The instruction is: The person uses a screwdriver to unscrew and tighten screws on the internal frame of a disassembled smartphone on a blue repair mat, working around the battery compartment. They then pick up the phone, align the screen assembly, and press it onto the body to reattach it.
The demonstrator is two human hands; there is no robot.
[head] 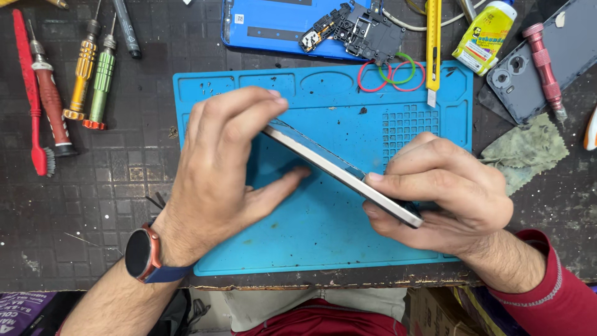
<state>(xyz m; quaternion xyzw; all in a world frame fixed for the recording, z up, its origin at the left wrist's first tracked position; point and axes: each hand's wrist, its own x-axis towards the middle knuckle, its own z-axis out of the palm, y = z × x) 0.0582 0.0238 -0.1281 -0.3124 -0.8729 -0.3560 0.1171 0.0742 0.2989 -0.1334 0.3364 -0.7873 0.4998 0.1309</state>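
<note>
Head view: left hand [217, 168] pinches the phone [339, 174] at its ten-o'clock end; long axis runs ten to four over the blue mat [298, 242]; right hand [441, 193] clamps the four-o'clock end.

We see bright, even light from above, soft shadows under our hands on the blue mat [323, 242], sharp focus, no glare.
</note>
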